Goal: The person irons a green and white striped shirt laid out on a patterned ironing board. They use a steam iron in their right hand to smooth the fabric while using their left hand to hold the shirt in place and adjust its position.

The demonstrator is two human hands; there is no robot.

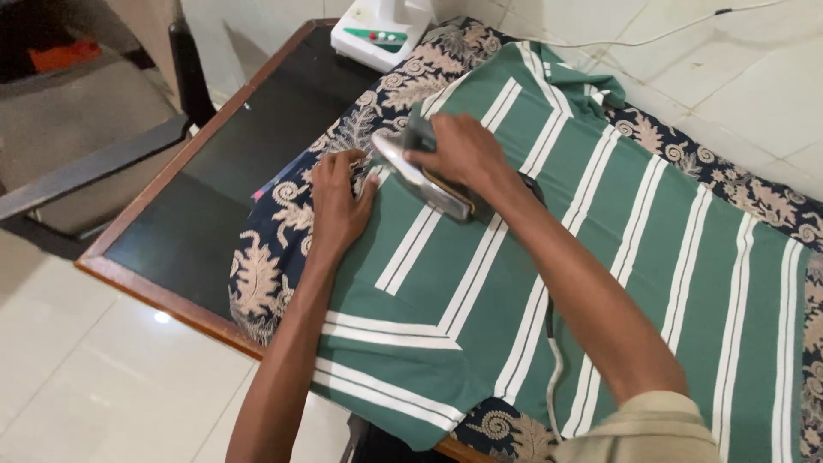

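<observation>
Here the green striped shirt (600,257) is spread over a patterned cloth (266,266) on the tabletop (171,231). An iron (424,176), clamped in the right hand (463,154), is pressed near the shirt's left edge, beside the flattened left hand (336,206). Most of the shirt already looks smooth.

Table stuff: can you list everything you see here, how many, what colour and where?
Shirt: one, green with white stripes, spread over the patterned cloth.
Patterned cloth: one, dark blue with beige leaves, under the shirt.
Iron: one, silver and dark, on the shirt's near-left part.
Cord: one, pale, trailing across the shirt.
Table: one, dark top, brown wooden edge.
White appliance: one, at the table's far end.
Left hand: flat on the shirt's edge.
Right hand: gripping the iron.
</observation>
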